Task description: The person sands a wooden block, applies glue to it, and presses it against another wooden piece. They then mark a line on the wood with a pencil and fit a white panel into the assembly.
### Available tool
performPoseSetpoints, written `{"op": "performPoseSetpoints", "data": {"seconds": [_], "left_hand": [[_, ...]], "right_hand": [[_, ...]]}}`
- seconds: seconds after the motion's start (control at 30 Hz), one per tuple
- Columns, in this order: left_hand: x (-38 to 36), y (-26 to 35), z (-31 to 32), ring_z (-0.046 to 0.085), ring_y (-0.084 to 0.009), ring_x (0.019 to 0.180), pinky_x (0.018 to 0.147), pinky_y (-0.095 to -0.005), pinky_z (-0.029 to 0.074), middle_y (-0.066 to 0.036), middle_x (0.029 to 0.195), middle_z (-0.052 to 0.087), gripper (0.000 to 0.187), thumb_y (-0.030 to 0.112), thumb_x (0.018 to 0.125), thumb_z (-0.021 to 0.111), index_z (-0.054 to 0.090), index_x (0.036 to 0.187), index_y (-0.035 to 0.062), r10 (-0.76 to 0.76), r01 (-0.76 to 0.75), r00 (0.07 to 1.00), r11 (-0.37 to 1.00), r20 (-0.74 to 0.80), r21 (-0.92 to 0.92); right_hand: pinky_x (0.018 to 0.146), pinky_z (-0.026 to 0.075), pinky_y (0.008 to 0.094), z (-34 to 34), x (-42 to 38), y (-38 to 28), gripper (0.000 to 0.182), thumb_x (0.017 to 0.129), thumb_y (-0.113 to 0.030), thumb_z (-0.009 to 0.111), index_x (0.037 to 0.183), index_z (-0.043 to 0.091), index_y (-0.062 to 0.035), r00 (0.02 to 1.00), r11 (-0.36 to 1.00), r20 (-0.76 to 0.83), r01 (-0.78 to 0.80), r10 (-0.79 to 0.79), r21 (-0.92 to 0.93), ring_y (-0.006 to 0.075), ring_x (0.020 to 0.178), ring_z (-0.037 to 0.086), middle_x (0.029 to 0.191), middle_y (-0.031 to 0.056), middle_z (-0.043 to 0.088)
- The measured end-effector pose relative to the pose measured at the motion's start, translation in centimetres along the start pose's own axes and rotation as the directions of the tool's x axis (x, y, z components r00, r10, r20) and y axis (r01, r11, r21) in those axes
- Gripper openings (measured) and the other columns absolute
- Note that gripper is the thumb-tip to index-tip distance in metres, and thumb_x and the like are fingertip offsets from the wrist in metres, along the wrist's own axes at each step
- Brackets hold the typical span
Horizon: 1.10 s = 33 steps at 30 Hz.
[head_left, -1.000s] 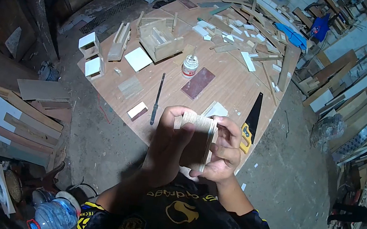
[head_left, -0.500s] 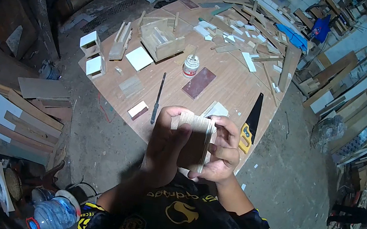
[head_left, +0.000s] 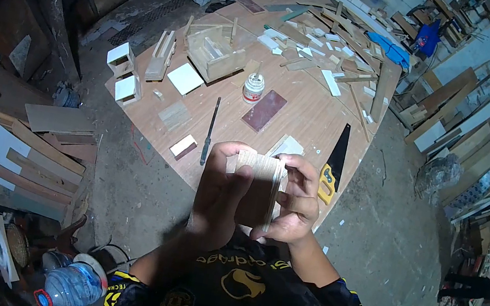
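Close to my chest, both hands hold a small stack of flat wooden pieces, its pale edges facing up. My left hand grips its left side, thumb pressed on the near face. On the other side, my right hand has fingers and thumb closed along the layered edge. Just beyond my hands, white-faced pieces lie on the table. A handsaw with a yellow handle rests to the right. Left of my hands are a dark, thin metal tool and a small two-tone block.
An open jar with a stick in it stands mid-table by a reddish-brown board. Wooden boxes sit at the left, offcuts at the far end. A large water bottle is lower left; a person stands far right.
Almost nothing differs. The stack and my left hand have shifted very slightly left; both hands keep the same grip.
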<state>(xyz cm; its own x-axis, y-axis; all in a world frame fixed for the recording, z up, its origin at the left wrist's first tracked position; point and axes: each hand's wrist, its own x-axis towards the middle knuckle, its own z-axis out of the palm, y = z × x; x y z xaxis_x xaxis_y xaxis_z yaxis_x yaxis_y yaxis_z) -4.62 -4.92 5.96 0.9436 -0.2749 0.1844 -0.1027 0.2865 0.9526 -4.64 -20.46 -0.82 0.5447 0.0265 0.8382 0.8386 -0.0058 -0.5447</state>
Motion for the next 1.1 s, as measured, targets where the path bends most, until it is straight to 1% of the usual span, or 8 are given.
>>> {"op": "performPoseSetpoints", "data": {"seconds": [0.53,0.63,0.7,0.8,0.87,0.9,1.0,1.1], "left_hand": [[-0.4,0.0,0.5,0.053,-0.0127,0.091,0.078,-0.0293,0.046,-0.011,0.105,0.052,0.041,0.038,0.099,0.046,0.039,0.121,0.0034,-0.088,0.089,0.995,0.996,-0.054,0.016],[0.3,-0.9,0.2,0.053,-0.0103,0.078,0.066,-0.0258,0.045,-0.008,0.092,0.056,0.057,0.053,0.1,0.034,0.038,0.127,0.0033,-0.123,0.138,0.985,0.982,-0.119,0.131],[0.7,-0.5,-0.2,0.048,-0.0068,0.058,0.051,-0.022,0.036,-0.002,0.071,0.055,0.082,0.071,0.094,0.018,0.034,0.136,0.0024,-0.394,0.393,0.919,0.911,0.015,-0.123],[0.9,0.0,-0.3,0.035,-0.005,0.045,0.043,-0.0211,0.023,0.004,0.054,0.044,0.096,0.079,0.088,0.011,0.03,0.142,0.0023,-0.403,0.403,0.915,0.914,-0.012,0.038],[1.1,-0.5,-1.2,0.031,-0.0055,0.042,0.042,-0.0216,0.021,0.005,0.051,0.04,0.093,0.078,0.089,0.013,0.035,0.139,0.0038,-0.332,0.337,0.94,0.94,-0.084,0.056],[1.1,-0.9,-1.9,0.027,-0.006,0.04,0.041,-0.0222,0.019,0.006,0.049,0.036,0.089,0.077,0.09,0.015,0.041,0.136,0.0052,-0.255,0.27,0.953,0.96,-0.163,0.074],[1.1,-2.3,-3.9,0.023,-0.0052,0.041,0.042,-0.0229,0.017,0.007,0.047,0.032,0.08,0.069,0.095,0.014,0.045,0.13,0.0043,-0.109,0.119,0.965,0.992,-0.238,0.029],[1.2,-3.4,-4.8,0.023,-0.0056,0.042,0.044,-0.0225,0.02,0.006,0.049,0.032,0.067,0.06,0.101,0.02,0.048,0.126,0.0044,-0.079,0.097,0.957,0.994,-0.279,0.051]], "right_hand": [[0.1,0.042,0.0487,0.1,-0.6,0.5,0.069,0.056,-0.027,0.094,0.109,0.053,-0.0091,1.0,0.997,0.002,-0.01,0.01,0.082,0.0417,0.126,0.043,0.136,0.0275,0.035],[0.102,0.041,0.048,0.0,-0.6,0.8,0.068,0.06,-0.02,0.091,0.113,0.05,-0.0095,0.995,0.987,-0.046,-0.085,0.092,0.139,0.0387,0.127,0.043,0.137,0.0246,0.034],[0.103,0.041,0.0475,0.4,-0.5,0.7,0.065,0.064,-0.015,0.088,0.115,0.048,-0.0102,0.968,0.941,-0.121,-0.175,0.218,0.29,0.0371,0.128,0.043,0.138,0.0234,0.034],[0.101,0.043,0.0451,0.8,-0.2,-0.2,0.048,0.082,-0.016,0.075,0.119,0.044,-0.0106,0.892,0.856,-0.211,-0.279,0.399,0.435,0.0321,0.122,0.049,0.134,0.021,0.042],[0.098,0.046,0.0495,0.3,-1.0,-0.3,0.077,0.085,-0.065,0.056,0.134,0.038,-0.008,0.624,0.514,-0.055,-0.587,0.78,0.625,0.0318,0.122,0.051,0.135,0.0207,0.046],[0.094,0.048,0.05,-0.2,-1.2,0.0,0.082,0.088,-0.069,0.047,0.139,0.038,-0.0053,0.489,0.284,0.075,-0.618,0.869,0.733,0.0293,0.114,0.059,0.128,0.0184,0.055],[0.09,0.049,0.0498,-0.2,0.1,-0.7,0.081,0.09,-0.071,0.038,0.138,0.042,-0.0062,0.307,-0.029,0.229,-0.54,0.924,0.841,0.03,0.109,0.062,0.124,0.017,0.059],[0.09,0.048,0.0484,0.0,0.0,-0.4,0.08,0.091,-0.071,0.033,0.136,0.044,-0.0067,0.268,-0.117,0.278,-0.493,0.923,0.862,0.0289,0.112,0.059,0.125,0.0145,0.057]]}}
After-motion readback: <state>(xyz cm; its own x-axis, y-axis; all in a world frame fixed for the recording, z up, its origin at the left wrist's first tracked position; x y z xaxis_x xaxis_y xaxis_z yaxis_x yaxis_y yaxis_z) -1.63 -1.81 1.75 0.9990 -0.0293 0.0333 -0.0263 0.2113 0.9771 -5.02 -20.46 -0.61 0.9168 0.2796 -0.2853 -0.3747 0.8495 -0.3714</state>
